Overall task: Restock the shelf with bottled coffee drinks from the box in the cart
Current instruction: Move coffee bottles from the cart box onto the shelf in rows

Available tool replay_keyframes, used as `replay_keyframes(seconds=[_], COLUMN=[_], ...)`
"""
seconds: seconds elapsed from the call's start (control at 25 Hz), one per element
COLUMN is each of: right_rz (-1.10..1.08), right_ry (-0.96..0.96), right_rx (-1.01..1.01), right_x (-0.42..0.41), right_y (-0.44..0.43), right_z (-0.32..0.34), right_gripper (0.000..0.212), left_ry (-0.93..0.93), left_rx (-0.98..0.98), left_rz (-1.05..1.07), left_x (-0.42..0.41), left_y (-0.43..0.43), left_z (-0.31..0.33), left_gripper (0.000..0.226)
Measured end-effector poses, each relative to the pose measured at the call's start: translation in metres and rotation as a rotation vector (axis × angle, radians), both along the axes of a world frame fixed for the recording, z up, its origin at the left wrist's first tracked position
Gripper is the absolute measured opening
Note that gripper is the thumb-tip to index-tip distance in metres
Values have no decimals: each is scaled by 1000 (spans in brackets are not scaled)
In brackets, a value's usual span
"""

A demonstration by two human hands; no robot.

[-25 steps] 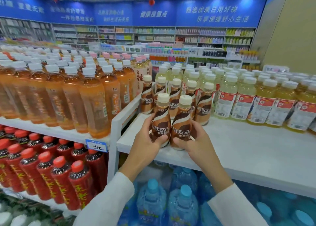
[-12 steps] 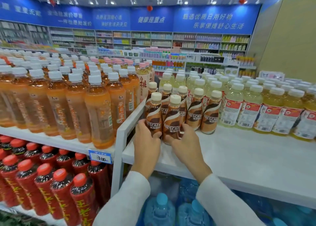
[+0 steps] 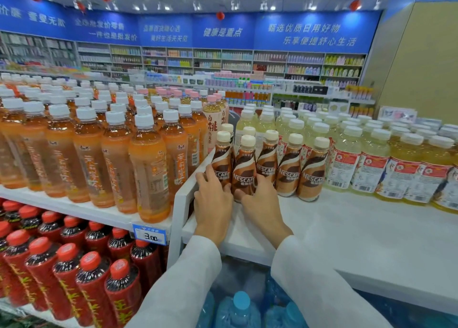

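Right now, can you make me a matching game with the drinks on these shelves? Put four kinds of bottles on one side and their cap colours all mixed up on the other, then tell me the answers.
Bottles:
1. coffee bottles
2. orange tea bottles
3. dark red bottles
4. water jugs

Cap colours:
A. blue
B. white
C. red
D. cream

Right pairs: 1-D, 2-B, 3-C, 4-A.
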State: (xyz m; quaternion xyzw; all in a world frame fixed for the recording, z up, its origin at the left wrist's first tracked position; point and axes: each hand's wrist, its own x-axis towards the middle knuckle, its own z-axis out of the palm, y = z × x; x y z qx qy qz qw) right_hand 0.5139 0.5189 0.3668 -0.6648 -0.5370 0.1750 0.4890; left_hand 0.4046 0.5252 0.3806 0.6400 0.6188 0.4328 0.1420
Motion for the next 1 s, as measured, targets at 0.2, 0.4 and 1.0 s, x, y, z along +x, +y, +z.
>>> replay_keyframes(seconds=[0.2,0.4,1.0], right_rz=[-10,-14,-79], right_ry=[-20,-17,-30], right_rx=[4,26,70], right_x=[0,1,-3], right_y=[8,11,11], right_z=[-2,-5,-9], right_gripper=[44,48,63], left_ry=[-21,-14,-5], left_rx=[24,63,79], left_rz=[-9,-20,10], left_x=[1,1,1], left_y=[7,10,18], left_z=[-2,-4,-8], left_gripper=[60,59,50])
